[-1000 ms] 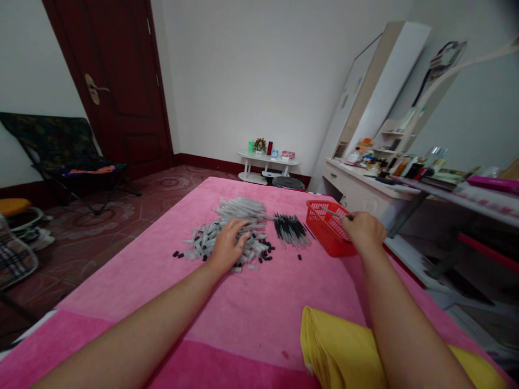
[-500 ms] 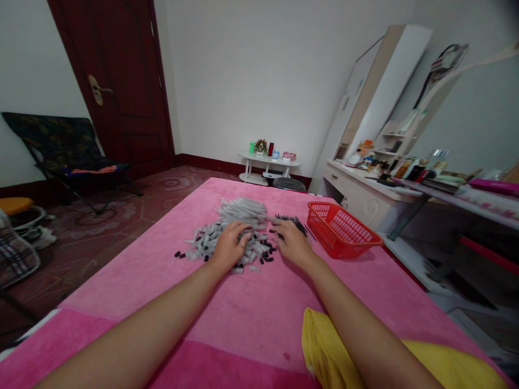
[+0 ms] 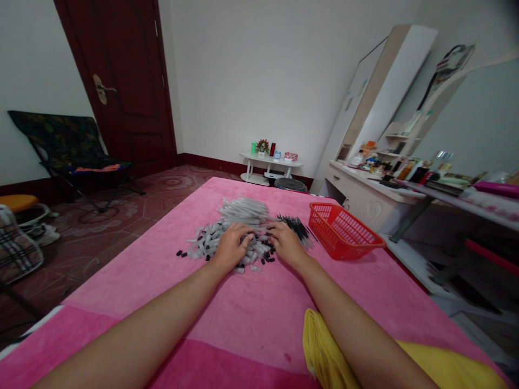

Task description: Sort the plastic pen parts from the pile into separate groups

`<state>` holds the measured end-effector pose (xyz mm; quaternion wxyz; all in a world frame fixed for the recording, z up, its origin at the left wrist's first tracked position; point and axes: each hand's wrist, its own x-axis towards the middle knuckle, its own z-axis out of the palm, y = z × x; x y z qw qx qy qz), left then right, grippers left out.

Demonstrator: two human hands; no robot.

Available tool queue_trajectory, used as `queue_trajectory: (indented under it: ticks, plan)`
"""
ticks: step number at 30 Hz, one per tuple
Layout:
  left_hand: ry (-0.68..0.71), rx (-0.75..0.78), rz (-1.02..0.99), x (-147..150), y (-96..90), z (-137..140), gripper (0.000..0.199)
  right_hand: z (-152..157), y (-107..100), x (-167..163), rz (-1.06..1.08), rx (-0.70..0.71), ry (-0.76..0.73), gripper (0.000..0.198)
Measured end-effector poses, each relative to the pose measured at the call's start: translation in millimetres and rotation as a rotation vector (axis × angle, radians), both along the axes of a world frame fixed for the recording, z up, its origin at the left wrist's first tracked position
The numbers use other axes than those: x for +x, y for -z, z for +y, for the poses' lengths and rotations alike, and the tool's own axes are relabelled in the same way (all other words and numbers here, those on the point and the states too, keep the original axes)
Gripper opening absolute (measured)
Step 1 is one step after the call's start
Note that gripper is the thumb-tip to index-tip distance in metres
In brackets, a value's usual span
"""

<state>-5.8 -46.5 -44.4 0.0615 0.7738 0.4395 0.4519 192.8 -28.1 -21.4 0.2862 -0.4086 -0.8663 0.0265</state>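
Here the pink cloth (image 3: 243,319) is spread across the whole foreground. Behind it, off to the left, the shut door (image 3: 117,102) is seen. Low on the right, the yellow cloth (image 3: 322,348) is lying bunched, partly covered by the right forearm (image 3: 348,319). Further up, the red basket (image 3: 344,250) is set near the cloth's right side. And in the middle, the pile (image 3: 200,242) of short pale pieces is heaped! It is partly covered by the left hand (image 3: 233,246), thumb set apart from bent fingers; whether anything is pinched cannot be told. By the pile's right edge the right hand (image 3: 288,246) is placed, fingers stretched leftward; its hold cannot be told either. Beyond the pile, the long tubes (image 3: 243,208) are stacked. Beside the right hand, the dark sticks (image 3: 299,228) are bunched, partly masked by it. Tiniest, the black caps (image 3: 179,253) are scattered in and around the pile.
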Motion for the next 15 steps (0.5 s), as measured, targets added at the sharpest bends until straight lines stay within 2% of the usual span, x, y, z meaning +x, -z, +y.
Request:
queue_trajectory:
  ticks: [4, 7, 12, 15]
  plan:
    - [0.016, -0.008, 0.001, 0, -1.8, -1, 0.02, -5, -7, 8, 0.23, -0.013, 0.036, 0.025]
    - [0.012, -0.015, -0.001, 0, -1.1, -1, 0.021, -9, -11, 9, 0.315, -0.033, 0.043, 0.027]
    - [0.004, -0.024, 0.011, 1, 1.2, 0, 0.022, -10, -4, 4, 0.172, -0.063, 0.037, 0.021]
    - [0.014, -0.025, 0.022, 1, 0.8, 0, 0.023, -7, 6, 2, 0.08, -0.062, 0.035, 0.035]
